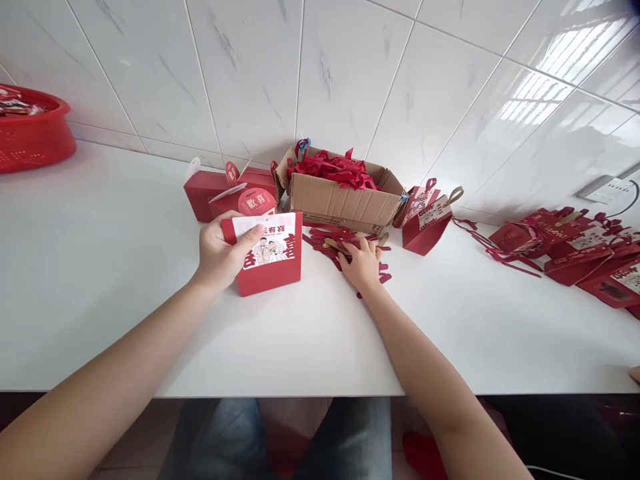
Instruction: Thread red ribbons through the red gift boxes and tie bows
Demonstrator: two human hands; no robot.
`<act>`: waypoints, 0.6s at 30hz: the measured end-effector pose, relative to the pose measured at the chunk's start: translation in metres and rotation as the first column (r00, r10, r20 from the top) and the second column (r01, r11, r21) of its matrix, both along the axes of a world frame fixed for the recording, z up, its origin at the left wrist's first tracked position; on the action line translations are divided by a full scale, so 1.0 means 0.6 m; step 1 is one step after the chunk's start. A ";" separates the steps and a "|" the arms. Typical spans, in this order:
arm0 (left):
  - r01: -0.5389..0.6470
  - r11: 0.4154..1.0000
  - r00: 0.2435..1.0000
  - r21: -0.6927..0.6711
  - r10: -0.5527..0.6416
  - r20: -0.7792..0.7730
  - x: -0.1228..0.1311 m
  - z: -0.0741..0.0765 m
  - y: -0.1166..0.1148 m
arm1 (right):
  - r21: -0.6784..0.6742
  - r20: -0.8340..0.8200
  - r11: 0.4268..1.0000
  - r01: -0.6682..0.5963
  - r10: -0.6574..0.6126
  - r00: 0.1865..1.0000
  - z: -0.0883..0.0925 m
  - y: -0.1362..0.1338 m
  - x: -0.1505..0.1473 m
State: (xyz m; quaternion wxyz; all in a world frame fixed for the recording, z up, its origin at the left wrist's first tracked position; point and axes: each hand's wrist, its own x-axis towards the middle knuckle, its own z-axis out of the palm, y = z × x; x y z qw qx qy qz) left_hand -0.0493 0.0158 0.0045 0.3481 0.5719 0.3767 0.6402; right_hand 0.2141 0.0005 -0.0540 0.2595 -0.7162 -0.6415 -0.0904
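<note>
My left hand grips the top left corner of a red gift box with a white printed picture on its front; the box stands on the white table. My right hand lies palm down on a loose heap of red ribbon pieces in front of a cardboard box. Its fingers are curled into the heap, and what they pinch is hidden. The cardboard box is filled with red ribbons.
Two open red boxes stand behind the held one. Another red box sits right of the cardboard box, and several more boxes lie at the far right. A red basket rests at the far left. A wall socket is at right.
</note>
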 end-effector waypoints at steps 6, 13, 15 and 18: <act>-0.004 1.000 1.000 0.004 0.004 -0.026 0.001 0.006 -0.003 | 0.083 -0.216 0.995 -0.047 0.064 0.974 0.009 -0.016 -0.016; -0.003 1.000 0.999 -0.001 0.003 -0.041 -0.001 0.006 -0.005 | 0.353 -0.868 0.934 0.052 0.306 0.392 0.031 -0.004 0.040; 0.001 1.000 0.999 -0.005 -0.001 -0.040 -0.001 0.004 -0.004 | 0.353 -0.919 0.922 0.160 0.310 0.243 0.033 0.001 0.074; 0.003 1.000 0.999 0.005 -0.002 -0.042 -0.001 0.003 -0.002 | 0.342 -0.935 0.892 0.297 0.356 0.007 0.029 0.003 0.124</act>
